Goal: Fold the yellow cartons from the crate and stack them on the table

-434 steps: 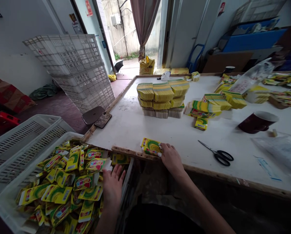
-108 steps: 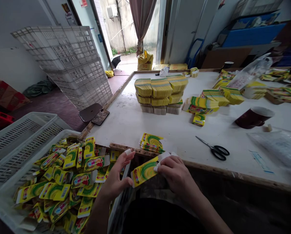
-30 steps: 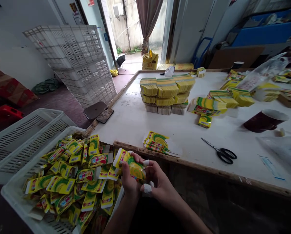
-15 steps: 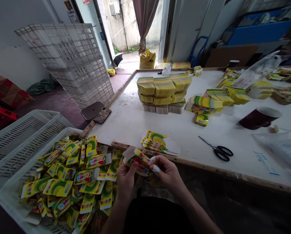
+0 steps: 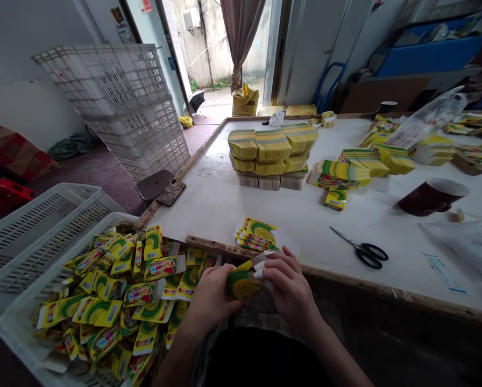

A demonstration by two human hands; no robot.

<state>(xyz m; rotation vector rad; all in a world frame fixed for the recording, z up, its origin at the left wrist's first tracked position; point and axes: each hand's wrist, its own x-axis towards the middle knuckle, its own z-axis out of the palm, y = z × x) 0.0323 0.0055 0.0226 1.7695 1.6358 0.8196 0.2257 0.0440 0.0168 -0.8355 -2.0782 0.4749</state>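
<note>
Between my hands, in front of the table's near edge, is a small yellow and green cardboard box (image 5: pixel 241 281). My left hand (image 5: pixel 213 295) is closed on its left side. My right hand (image 5: pixel 286 279), with white wraps on some fingertips, grips the box's right end, where a pale flap shows partly behind the fingers. Just beyond, a small pile of flat cartons (image 5: pixel 257 232) lies on the table (image 5: pixel 200 215). To my left stands a white plastic crate (image 5: pixel 13 328) heaped with folded boxes (image 5: pixel 98 312) of the same print.
Stacked bundles of flat cartons (image 5: pixel 271 156) stand mid-table. Black-handled scissors (image 5: pixel 368 253), a dark mug (image 5: pixel 430 198) and a clear plastic bag (image 5: pixel 467 242) lie to the right. A phone (image 5: pixel 171 192) rests at the left edge. Tall stacked crates (image 5: pixel 120 102) stand beyond the table's left side.
The box has turned in my hands, from its red-and-white lettered face to its green swirl side. My right hand has shifted slightly right, its fingers now over the box's end.
</note>
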